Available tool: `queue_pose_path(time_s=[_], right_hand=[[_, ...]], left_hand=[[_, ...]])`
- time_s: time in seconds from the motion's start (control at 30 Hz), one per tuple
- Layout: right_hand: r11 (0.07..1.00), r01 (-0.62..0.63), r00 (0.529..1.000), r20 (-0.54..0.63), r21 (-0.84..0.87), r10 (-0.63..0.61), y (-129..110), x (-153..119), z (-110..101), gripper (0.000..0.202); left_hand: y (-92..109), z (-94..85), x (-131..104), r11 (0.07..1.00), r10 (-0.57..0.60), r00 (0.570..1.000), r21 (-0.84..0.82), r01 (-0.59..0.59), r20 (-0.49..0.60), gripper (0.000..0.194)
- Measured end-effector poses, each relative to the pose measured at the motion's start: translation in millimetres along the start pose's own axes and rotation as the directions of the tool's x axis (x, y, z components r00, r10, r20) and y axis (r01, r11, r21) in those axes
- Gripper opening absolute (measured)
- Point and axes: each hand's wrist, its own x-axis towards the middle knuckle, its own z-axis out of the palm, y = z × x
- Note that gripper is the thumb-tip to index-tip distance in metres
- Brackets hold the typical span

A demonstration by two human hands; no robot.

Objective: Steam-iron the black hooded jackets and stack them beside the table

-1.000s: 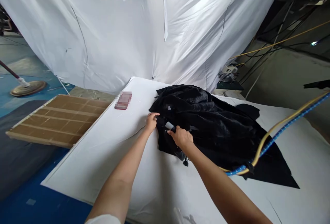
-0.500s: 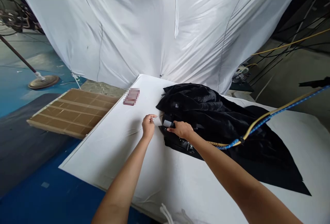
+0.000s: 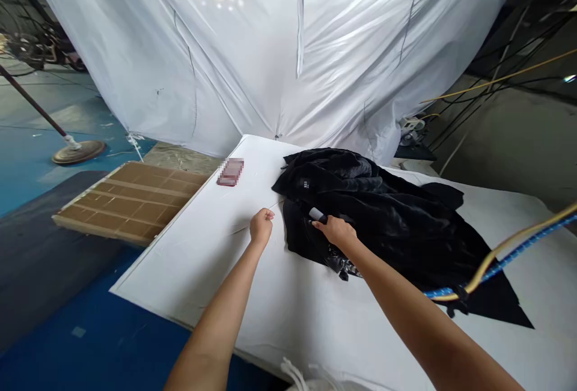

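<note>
Black fabric (image 3: 378,211) with a small white print lies in folds on the white table (image 3: 189,259). My right hand (image 3: 340,232) is wrapped round a small tool (image 3: 318,215) with a grey-white end, held over the fabric's left part. To the left of the fabric, my left hand (image 3: 261,227) is closed above the white surface, its fingertips pinched together. A thin thread-like line runs from near those fingertips toward the fabric; whether the hand holds it is too small to tell. Silvery pieces (image 3: 345,262) show below my right hand at the fabric's front edge.
A reddish, pixelated item (image 3: 231,172) lies at the table's back left. Brown cardboard (image 3: 130,199) is beside the left edge. A yellow and blue cord (image 3: 500,259) hangs over the right side. White sheeting (image 3: 270,48) hangs behind, and a round-based stand (image 3: 79,152) is at far left.
My right hand has moved right with the tool, away from the fabric's left edge. My left hand's fingers have drawn in closer. The hanging cord has shifted right and down.
</note>
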Motion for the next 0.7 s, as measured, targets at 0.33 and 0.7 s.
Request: queue_pose_path(time_s=[0.33, 0.7], right_hand=[[0.972, 0.219, 0.974, 0.079, -0.088, -0.212, 13.4, -32.2, 6.7, 0.055], [0.997, 0.072, 0.997, -0.029, 0.025, -0.072, -11.9, 5.1, 0.5, 0.060]], left_hand=[[7.2, 21.0, -8.5, 0.993, -0.067, 0.997, 0.100, 0.062, 0.043, 0.026], [19.0, 13.3, 1.4, 0.996, 0.094, 0.991, 0.012, -0.093, -0.094, 0.028]])
